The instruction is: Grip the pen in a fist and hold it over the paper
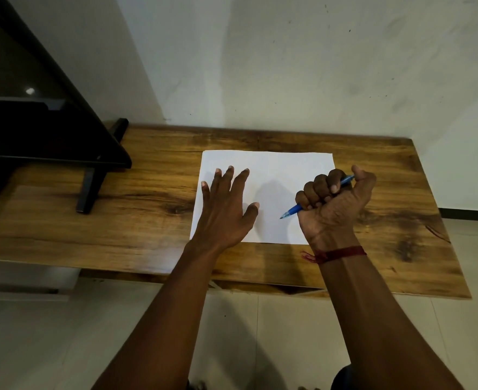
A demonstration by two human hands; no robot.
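Head view: the left hand [226, 209] lies flat with straight, spread fingers on the smooth white paper [274, 175]; at its 3 o'clock, the right hand [335, 204] grips a slim blue plastic pen [290, 211] in a fist, tip above the sheet; the paper lies on the grainy wooden table [148, 198].

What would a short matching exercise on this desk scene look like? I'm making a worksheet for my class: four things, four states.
Things:
1. left hand
2. right hand
3. blue pen
4. white paper

States:
A. lies flat on the wooden table
B. gripped in a fist, tip pointing down at the sheet
C. fingers spread, pressing on the sheet
D. curled round the pen

Pairs: 1-C, 2-D, 3-B, 4-A
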